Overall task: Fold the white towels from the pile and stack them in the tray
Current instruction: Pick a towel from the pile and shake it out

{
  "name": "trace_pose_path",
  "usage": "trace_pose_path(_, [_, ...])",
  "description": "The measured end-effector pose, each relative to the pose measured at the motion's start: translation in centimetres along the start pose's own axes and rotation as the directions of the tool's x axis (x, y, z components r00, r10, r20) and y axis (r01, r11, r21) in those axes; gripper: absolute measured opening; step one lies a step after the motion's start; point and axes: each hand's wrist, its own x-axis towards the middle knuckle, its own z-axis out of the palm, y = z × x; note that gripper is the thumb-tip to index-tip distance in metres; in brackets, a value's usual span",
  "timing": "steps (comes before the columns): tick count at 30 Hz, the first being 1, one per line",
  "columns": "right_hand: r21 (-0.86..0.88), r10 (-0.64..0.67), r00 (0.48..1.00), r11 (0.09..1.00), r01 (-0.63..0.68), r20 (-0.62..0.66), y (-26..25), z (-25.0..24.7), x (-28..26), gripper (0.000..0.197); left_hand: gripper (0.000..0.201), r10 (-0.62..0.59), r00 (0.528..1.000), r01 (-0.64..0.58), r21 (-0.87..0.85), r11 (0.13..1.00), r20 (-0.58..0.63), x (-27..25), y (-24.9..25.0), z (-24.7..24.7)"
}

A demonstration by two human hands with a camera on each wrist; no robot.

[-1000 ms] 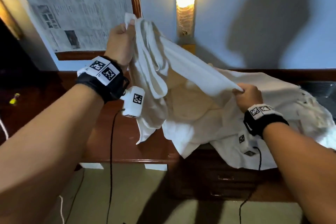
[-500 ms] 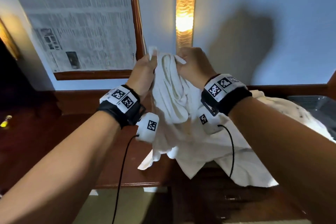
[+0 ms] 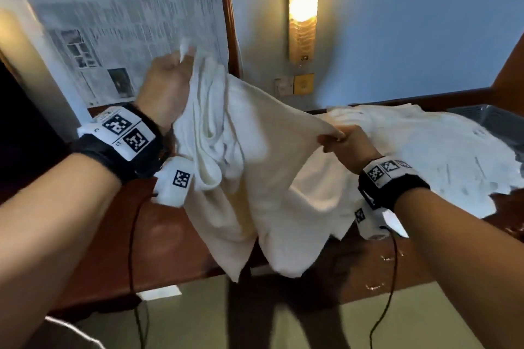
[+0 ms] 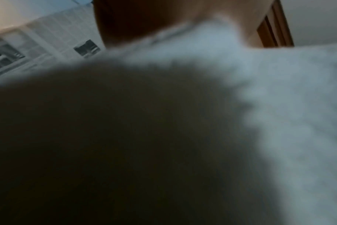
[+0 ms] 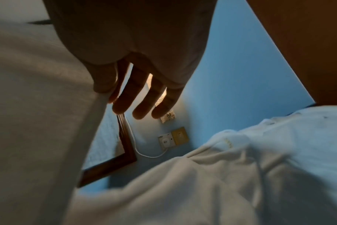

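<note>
Currently, head view: left hand (image 3: 166,85) upper centre-left, clenching bunched towel (image 3: 255,167) corner; right hand (image 3: 347,144) centre-right, pinching opposite edge. Spread apart, probably to tension the cloth for folding. Pile (image 3: 425,156) right; tray (image 3: 499,122) far right edge.
Left wrist: blurred cloth only; grip unreadable.
Right wrist: thumb pinches edge, remaining fingers (image 5: 142,97) extended.
</note>
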Motion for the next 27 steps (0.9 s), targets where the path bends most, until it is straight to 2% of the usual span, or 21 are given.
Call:
trace_pose_path(2, [0.062, -0.053, 0.998, 0.997, 0.054, -0.019, -3.1, 1.6, -1.3, 0.017, 0.034, -0.066, 0.993, 0.071, -0.048, 0.996, 0.095, -1.3, -1.8, -1.9])
trace_pose_path(4, [0.116, -0.096, 0.995, 0.988, 0.099, -0.028, -6.8, 3.2, -2.2, 0.027, 0.028, -0.150, 0.970, 0.158, -0.028, 0.987, 0.192, -3.1, -3.0, -2.8])
trace_pose_path(6, [0.188, -0.113, 0.992, 0.975, 0.122, -0.058, -10.2, 5.1, -2.8, 0.026, 0.021, -0.147, 0.932, 0.211, -0.164, 0.964, 0.331, -4.8, -3.6, -2.8])
trace_pose_path(7, [0.191, -0.132, 0.988, 0.971, 0.145, -0.075, -11.7, 5.9, -3.1, 0.022, 0.020, -0.115, 0.935, 0.188, -0.195, 0.963, 0.336, -5.7, -3.9, -2.8])
trace_pose_path(9, [0.179, -0.150, 0.985, 0.970, 0.164, -0.089, -14.2, 7.5, -3.8, 0.018, 0.022, -0.116, 0.949, 0.157, -0.121, 0.980, 0.294, -7.0, -3.7, -3.1])
trace_pose_path(12, [0.277, -0.127, 0.989, 0.950, 0.142, -0.071, -16.3, 9.0, -4.8, 0.021, 0.028, -0.094, 0.962, 0.140, -0.166, 0.976, 0.256, -7.8, -3.8, -3.9])
trace_pose_path(14, [0.259, -0.133, 0.989, 0.955, 0.147, -0.072, -16.7, 9.5, -5.1, 0.026, 0.027, -0.118, 0.960, 0.181, -0.241, 0.953, 0.252, -8.4, -3.6, -4.5])
trace_pose_path(16, [0.188, -0.178, 0.982, 0.964, 0.187, -0.065, -16.6, 9.7, -5.3, 0.031, 0.027, -0.151, 0.942, 0.246, -0.314, 0.917, 0.298, -9.1, -4.2, -4.9])
trace_pose_path(18, [0.110, -0.215, 0.976, 0.970, 0.216, -0.019, -16.5, 9.4, -5.6, 0.030, 0.032, -0.144, 0.901, 0.272, -0.274, 0.922, 0.410, -9.8, -4.7, -5.4])
trace_pose_path(20, [0.071, -0.238, 0.970, 0.969, 0.235, 0.044, -16.2, 8.8, -6.0, 0.032, 0.033, -0.122, 0.814, 0.251, -0.155, 0.956, 0.568, -10.0, -5.3, -6.1])
trace_pose_path(22, [0.059, -0.252, 0.962, 0.967, 0.247, 0.103, -16.1, 8.1, -6.2, 0.038, 0.031, -0.130, 0.728, 0.186, -0.011, 0.982, 0.673, -9.8, -5.5, -7.1])
trace_pose_path(23, [0.056, -0.270, 0.955, 0.963, 0.265, 0.124, -16.3, 7.7, -6.3, 0.039, 0.034, -0.123, 0.709, 0.127, 0.047, 0.991, 0.694, -9.6, -5.6, -7.6])
trace_pose_path(24, [0.053, -0.288, 0.948, 0.958, 0.283, 0.137, -16.5, 7.3, -6.2, 0.038, 0.041, -0.102, 0.707, 0.068, 0.076, 0.995, 0.700, -9.3, -5.5, -7.9])
trace_pose_path(25, [0.052, -0.315, 0.938, 0.949, 0.311, 0.145, -16.8, 6.9, -6.0, 0.036, 0.046, -0.081, 0.727, 0.031, 0.086, 0.996, 0.681, -9.0, -5.3, -8.2])
trace_pose_path(27, [0.043, -0.396, 0.906, 0.918, 0.395, 0.148, -17.4, 6.0, -5.8, 0.030, 0.044, -0.028, 0.815, -0.013, 0.066, 0.998, 0.578, -8.4, -4.7, -8.7])
